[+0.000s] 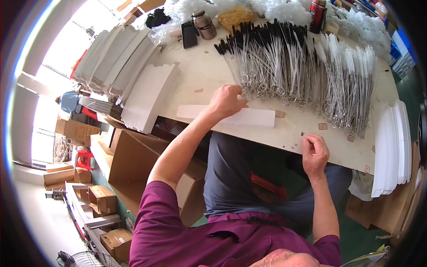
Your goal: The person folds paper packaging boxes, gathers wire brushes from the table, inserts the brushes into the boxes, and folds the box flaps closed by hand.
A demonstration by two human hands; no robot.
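Note:
My left hand [227,102] is over the long white strip [258,118] that lies near the table's front edge. Its fingers are curled together near the looped ends of the black-tipped wire brushes [267,58]; whatever they may pinch is too small to make out. My right hand [315,151] is at the table's front edge, right of the strip, fingers curled in, and I cannot make out anything in them. White-tipped wire brushes [351,80] lie in a heap right of the black-tipped ones.
Stacked white strips [149,95] stand at the left, with more white strips [391,149] at the right edge. A phone [189,35], a metal flask [204,26] and a red flask [317,16] are at the back. Cardboard boxes [138,164] sit below left.

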